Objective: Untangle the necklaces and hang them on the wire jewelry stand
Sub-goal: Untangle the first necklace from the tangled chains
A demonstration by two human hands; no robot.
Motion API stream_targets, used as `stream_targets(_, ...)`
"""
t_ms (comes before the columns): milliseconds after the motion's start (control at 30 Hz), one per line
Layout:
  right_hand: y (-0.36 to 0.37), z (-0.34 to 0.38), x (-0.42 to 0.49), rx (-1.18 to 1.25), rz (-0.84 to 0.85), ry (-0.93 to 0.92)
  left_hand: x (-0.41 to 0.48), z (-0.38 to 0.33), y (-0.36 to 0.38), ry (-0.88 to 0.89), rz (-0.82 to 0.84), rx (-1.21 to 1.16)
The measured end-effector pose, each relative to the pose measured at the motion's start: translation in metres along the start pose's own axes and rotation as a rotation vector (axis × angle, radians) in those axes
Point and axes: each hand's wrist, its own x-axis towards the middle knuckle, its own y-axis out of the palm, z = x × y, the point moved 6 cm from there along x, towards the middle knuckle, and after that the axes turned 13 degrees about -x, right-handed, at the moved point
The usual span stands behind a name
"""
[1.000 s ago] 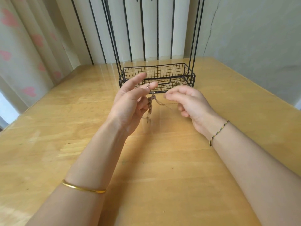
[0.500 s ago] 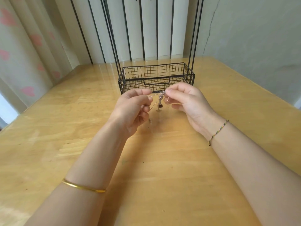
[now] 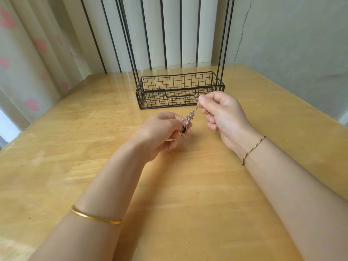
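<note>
Both hands pinched the tangled necklaces (image 3: 188, 117) above the tabletop (image 3: 75, 129): left hand (image 3: 162, 132) low, right hand (image 3: 224, 115) higher.

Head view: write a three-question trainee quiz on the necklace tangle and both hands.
1. Which is nearer the stand's basket? A: left hand. B: right hand.
2. True or false: the tangled necklaces lie in the basket.
3. Fill in: the bangle on the left wrist is ____.
Key: 1 B. 2 False; both hands pinch them above the table. 3 gold.
</note>
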Motion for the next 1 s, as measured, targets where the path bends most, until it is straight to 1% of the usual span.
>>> stream_targets(67, -0.002, -0.002, 0.001, -0.016, -0.028, 0.014, 0.001, 0.000, -0.002, -0.022, -0.011, -0.084)
stream_targets(233, -0.004, -0.006, 0.003, -0.012, -0.088, 0.050, 0.000, 0.000, 0.000, -0.060, 0.049, -0.218)
stream_targets(333, -0.005, -0.009, 0.003, -0.080, -0.100, 0.042, -0.001, -0.002, 0.000, -0.040, 0.037, -0.224)
stream_targets(433, -0.004, -0.011, 0.003, -0.178, -0.076, 0.025, -0.002, -0.004, -0.002, 0.010, 0.009, -0.207)
stream_targets(567, -0.003, -0.010, 0.003, -0.210, -0.063, 0.013, -0.002, -0.008, -0.005, 0.065, -0.037, -0.194)
stream_targets(633, 0.000, -0.005, 0.000, -0.187, -0.033, -0.006, -0.002, -0.008, -0.007, 0.072, -0.055, -0.202)
stream_targets(733, 0.007, 0.005, -0.005, -0.113, 0.074, -0.045, -0.002, -0.009, -0.008, 0.075, -0.086, -0.224)
stream_targets(800, 0.014, 0.010, -0.008, -0.119, 0.136, -0.101, -0.002, -0.009, -0.010, 0.079, -0.112, -0.247)
stream_targets(900, 0.021, 0.015, -0.012, -0.288, 0.134, -0.236, -0.004, -0.010, -0.011, 0.071, -0.126, -0.287)
stream_targets(1000, 0.022, 0.016, -0.012, -0.501, 0.025, -0.327, -0.005, -0.011, -0.009, 0.060, -0.102, -0.309)
